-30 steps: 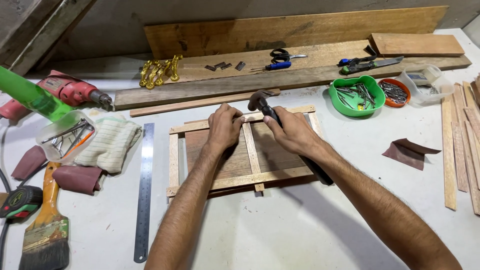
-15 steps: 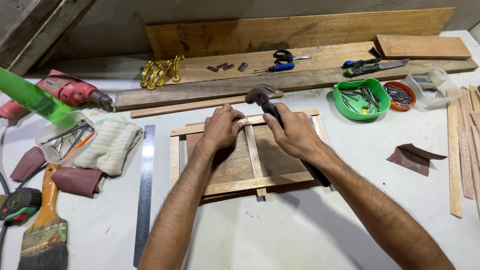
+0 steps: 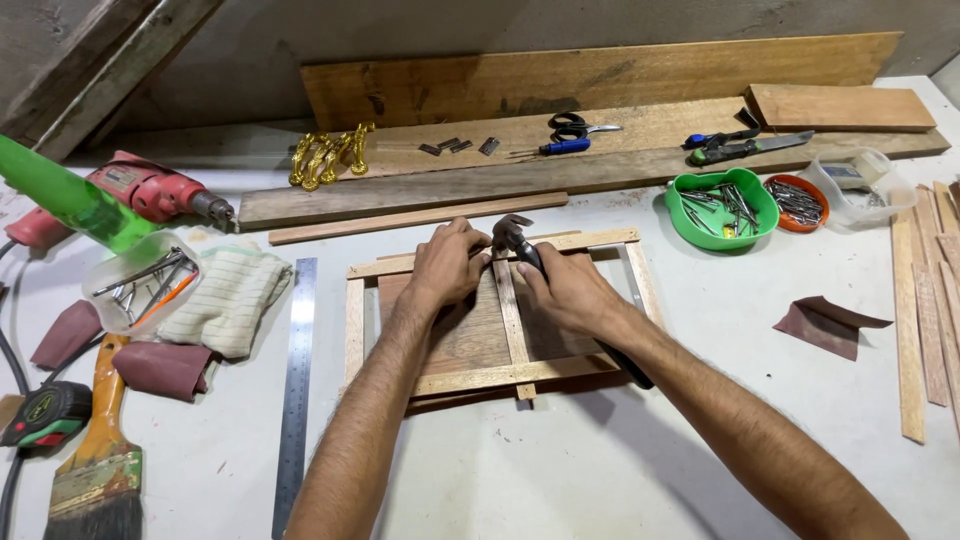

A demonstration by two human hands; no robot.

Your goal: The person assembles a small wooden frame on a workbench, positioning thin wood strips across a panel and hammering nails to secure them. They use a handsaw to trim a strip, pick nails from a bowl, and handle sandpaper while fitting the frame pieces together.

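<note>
A small wooden frame (image 3: 470,375) made of thin strips lies flat on the white table, with a centre strip (image 3: 511,320) running front to back. My left hand (image 3: 447,266) presses on the frame's far rail beside the centre strip, fingers pinched near the hammer head. A claw hammer (image 3: 513,236) is gripped in my right hand (image 3: 567,292); its head rests at the top of the centre strip. The black handle (image 3: 630,368) sticks out behind my wrist.
Left of the frame lie a steel ruler (image 3: 295,380), folded cloth (image 3: 228,300), red drill (image 3: 150,190), paintbrush (image 3: 100,450) and tape measure (image 3: 45,415). A green bowl of nails (image 3: 722,208) and wood strips (image 3: 925,310) sit right. Planks (image 3: 600,80) with scissors line the back.
The hammer head has come down from slightly above the frame onto the top of the centre strip. My left hand stays on the far rail.
</note>
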